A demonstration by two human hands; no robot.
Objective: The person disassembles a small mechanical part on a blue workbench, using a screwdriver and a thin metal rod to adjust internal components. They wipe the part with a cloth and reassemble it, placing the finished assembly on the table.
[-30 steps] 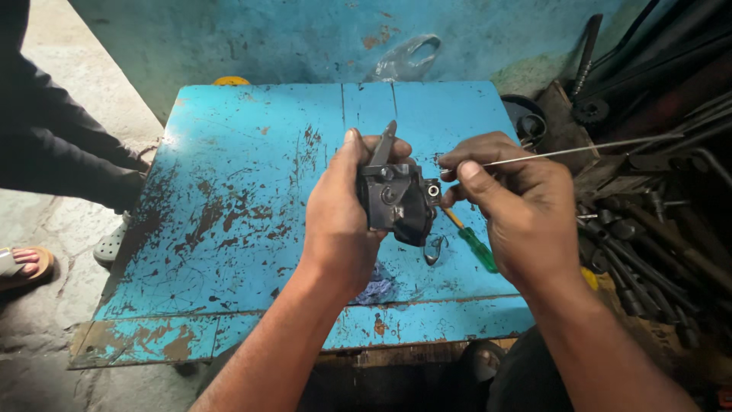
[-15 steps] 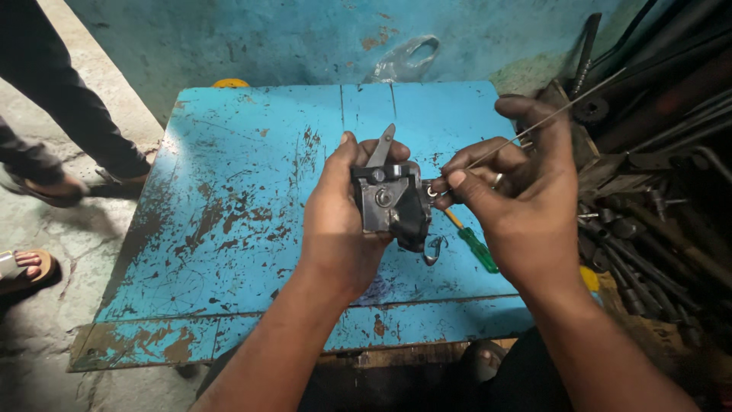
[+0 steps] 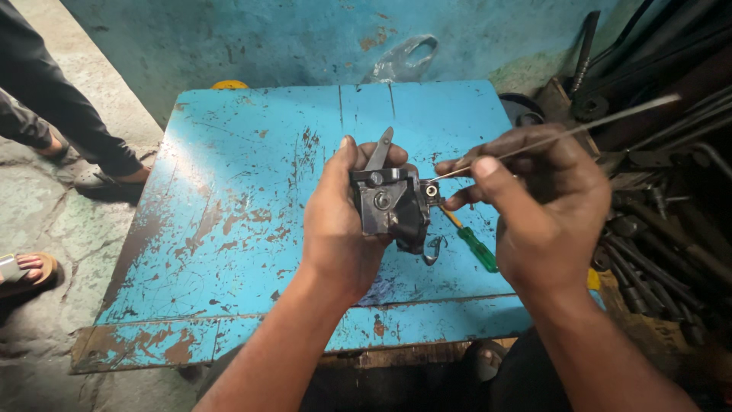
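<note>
While the left hand [image 3: 339, 221] wraps its fingers and thumb around a dark grey metal mechanism [image 3: 389, 204], holding it up just above the worn blue table [image 3: 229, 221], the right hand [image 3: 534, 206] pinches a thin metal rod [image 3: 564, 133] between thumb and forefinger. The rod's near tip sits at a small round fitting on the mechanism's right side, and its far end slants up and away to the right. A flat lever sticks up from the top of the mechanism, past the left fingertips. Beneath the hands, a green-handled screwdriver [image 3: 473, 244] lies on the tabletop. To the right of the table stands a heap of dark metal bars and tools [image 3: 663, 229]. At the far left, another person's dark trouser leg [image 3: 53, 99] and a sandalled foot [image 3: 23, 271] show on the concrete floor.
</note>
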